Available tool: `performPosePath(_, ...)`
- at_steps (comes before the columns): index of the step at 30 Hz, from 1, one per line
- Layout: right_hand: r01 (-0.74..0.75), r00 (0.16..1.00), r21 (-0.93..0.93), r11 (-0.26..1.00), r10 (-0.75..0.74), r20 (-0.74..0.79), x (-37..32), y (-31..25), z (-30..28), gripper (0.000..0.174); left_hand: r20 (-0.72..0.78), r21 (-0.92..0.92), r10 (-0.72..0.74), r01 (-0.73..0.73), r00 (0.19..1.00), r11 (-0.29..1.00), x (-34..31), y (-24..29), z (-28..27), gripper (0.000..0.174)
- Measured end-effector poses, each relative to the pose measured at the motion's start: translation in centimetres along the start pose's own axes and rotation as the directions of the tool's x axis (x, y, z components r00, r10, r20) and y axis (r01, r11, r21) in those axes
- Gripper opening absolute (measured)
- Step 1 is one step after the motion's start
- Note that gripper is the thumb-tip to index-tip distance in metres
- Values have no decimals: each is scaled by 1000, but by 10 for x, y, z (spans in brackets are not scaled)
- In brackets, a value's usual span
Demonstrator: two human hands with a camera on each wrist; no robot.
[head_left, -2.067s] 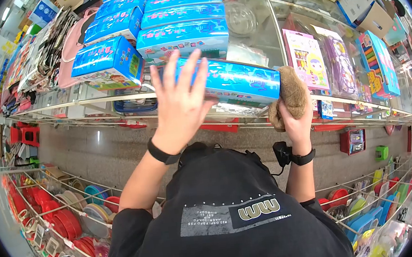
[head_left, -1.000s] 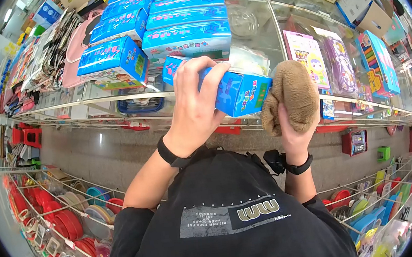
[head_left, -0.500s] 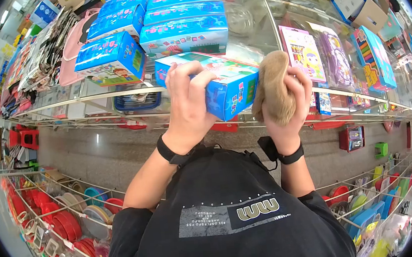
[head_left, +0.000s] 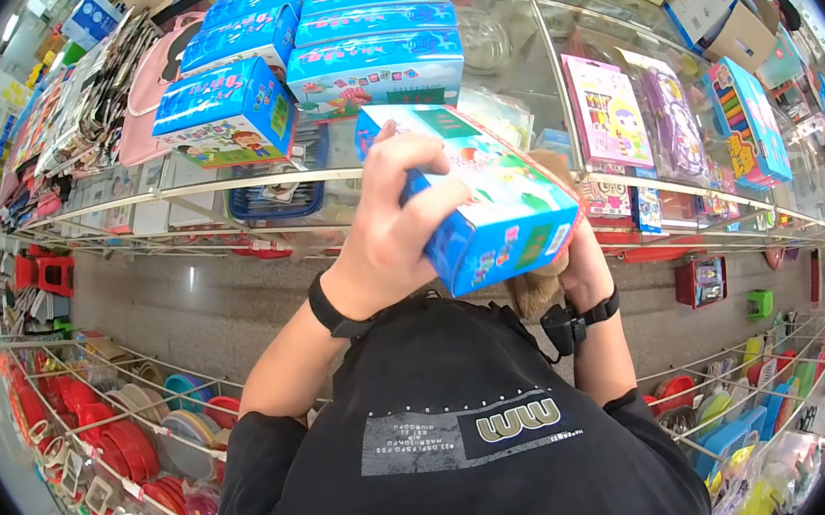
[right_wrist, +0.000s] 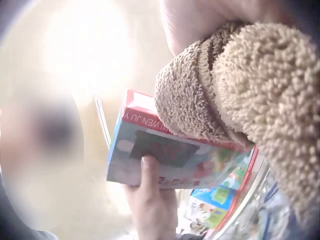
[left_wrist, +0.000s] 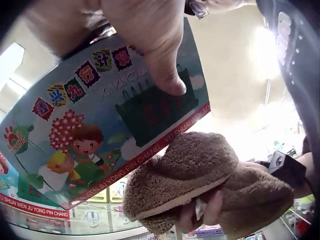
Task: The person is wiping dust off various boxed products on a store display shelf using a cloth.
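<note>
My left hand (head_left: 391,222) grips a blue cardboard box (head_left: 516,191) by its left side, holding it tilted over the shelf's front edge. Its illustrated broad face, with children and a green board, faces up toward the head camera. In the left wrist view the thumb (left_wrist: 172,82) presses flat on the opposite printed face. My right hand (head_left: 587,267) holds a folded brown plush cloth (left_wrist: 200,167), its fingers around the folds. The cloth lies against the red-trimmed edge of the box on the right and lower side; from the head view the box hides most of it.
Matching blue boxes (head_left: 377,60) stand stacked at the back of the glass shelf, with one box (head_left: 227,116) nearer the front. A blue basket (head_left: 276,199) sits below the shelf edge. Pink packaged sets (head_left: 608,111) stand to the right. Racks with red basins (head_left: 126,448) are behind.
The left hand has moved from the box's top to gripping its side. The box has turned broad face up and come nearer the body. The right hand and cloth have moved from its end to underneath.
</note>
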State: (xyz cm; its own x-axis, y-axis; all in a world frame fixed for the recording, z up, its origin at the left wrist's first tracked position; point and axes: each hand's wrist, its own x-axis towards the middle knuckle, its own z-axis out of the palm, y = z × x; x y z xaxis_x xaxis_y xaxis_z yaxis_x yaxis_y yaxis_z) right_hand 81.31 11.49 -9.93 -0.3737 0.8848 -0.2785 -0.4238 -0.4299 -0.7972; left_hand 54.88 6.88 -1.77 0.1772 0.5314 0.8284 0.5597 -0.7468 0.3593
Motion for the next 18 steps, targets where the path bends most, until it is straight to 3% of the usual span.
performPosePath(2,-165,976,204,965,130,172,3,1,0,67,60,-10,34,-33,998,999,1,4,0,57)
performPosePath(4,-257,917,365,895,108,383,6,2,-8,70,115,-30,33,-30,993,999,2,8,0,57)
performPosePath(8,-272,932,299,915,173,318,8,19,-37,69,229,21,97,-105,969,994,7,7,-3,58)
performPosePath(11,-266,902,278,923,137,410,4,14,-39,66,279,176,139,-193,950,965,9,14,-10,54)
performPosePath(14,-190,927,288,939,75,367,1,14,-41,72,107,404,79,-116,991,908,8,27,-1,62)
performPosePath(15,-109,952,249,962,29,305,-3,11,-31,73,138,466,51,-111,989,878,14,30,-5,72)
performPosePath(18,42,980,128,991,-65,186,-9,9,-19,78,253,370,-166,64,953,927,16,30,-7,74)
